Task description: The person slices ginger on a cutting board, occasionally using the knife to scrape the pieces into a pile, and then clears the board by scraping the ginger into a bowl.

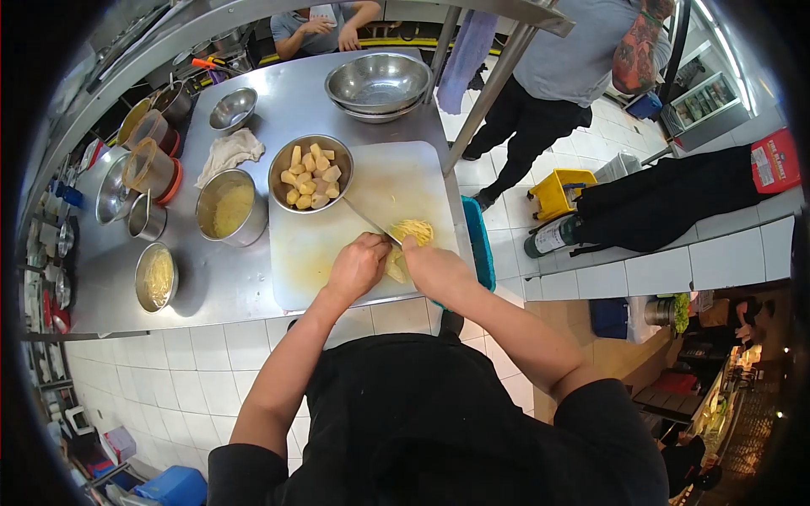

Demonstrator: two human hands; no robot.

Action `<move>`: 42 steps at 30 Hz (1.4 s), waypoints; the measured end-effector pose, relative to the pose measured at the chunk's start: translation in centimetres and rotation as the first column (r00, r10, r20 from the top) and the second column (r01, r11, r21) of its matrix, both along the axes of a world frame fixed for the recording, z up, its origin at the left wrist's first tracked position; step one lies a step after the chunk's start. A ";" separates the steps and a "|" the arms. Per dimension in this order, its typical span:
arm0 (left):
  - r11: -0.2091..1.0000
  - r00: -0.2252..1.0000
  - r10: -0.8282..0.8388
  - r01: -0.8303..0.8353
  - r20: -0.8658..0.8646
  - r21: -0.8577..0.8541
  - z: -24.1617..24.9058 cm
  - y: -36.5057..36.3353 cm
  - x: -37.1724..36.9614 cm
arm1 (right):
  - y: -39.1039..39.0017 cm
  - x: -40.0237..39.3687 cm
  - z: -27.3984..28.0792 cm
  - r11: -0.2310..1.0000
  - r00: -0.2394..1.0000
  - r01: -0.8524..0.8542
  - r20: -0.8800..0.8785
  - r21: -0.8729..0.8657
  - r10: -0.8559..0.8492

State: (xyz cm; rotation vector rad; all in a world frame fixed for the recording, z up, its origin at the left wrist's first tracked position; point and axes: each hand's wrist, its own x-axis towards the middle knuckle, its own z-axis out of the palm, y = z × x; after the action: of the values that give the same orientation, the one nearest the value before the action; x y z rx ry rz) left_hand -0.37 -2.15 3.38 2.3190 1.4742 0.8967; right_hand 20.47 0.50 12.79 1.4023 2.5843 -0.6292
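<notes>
While the right hand point(434, 268) grips a knife point(366, 217), blade towards ten o'clock, the left hand point(361, 263) curls at its nine o'clock, grasp indiscernible; pale shreds point(413, 229) lie on the cutting board point(308, 253), at the right hand's eleven.

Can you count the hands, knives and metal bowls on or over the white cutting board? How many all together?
Hands: 2, a left hand and a right hand
Knives: 1, a knife with its blade showing
Bowls: 1, a metal bowl holding peeled chunks
Total: 4

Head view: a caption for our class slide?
Right hand on a knife, left hand beside it, shredded yellow food on a white cutting board.
</notes>
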 end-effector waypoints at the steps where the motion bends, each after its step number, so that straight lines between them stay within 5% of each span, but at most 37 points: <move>1: 1.000 1.000 -0.003 0.002 -0.019 -0.029 0.1 0.1 0.1 | 0.1 0.1 -0.3 1.000 1.000 0.007 -0.003 0.003 -0.007; 33: 1.000 0.999 0.011 -0.012 0.049 0.009 0.2 0.0 0.2 | 0.4 0.0 -1.4 0.993 0.996 0.084 -0.032 -0.088 -0.087; 37: 1.000 0.999 0.022 -0.021 0.048 -0.021 0.7 0.0 0.4 | 1.7 1.4 -1.8 0.998 0.992 0.019 -0.126 -0.054 -0.026; 42: 0.999 0.999 0.037 -0.037 0.001 0.011 1.2 -0.3 0.5 | 1.4 1.2 1.2 0.997 0.998 -0.060 -0.030 -0.042 0.058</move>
State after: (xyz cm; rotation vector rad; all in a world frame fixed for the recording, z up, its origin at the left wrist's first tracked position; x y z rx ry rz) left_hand 0.13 -2.40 4.54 2.3059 1.5201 0.9179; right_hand 21.62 1.86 14.02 1.3085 2.6073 -0.6970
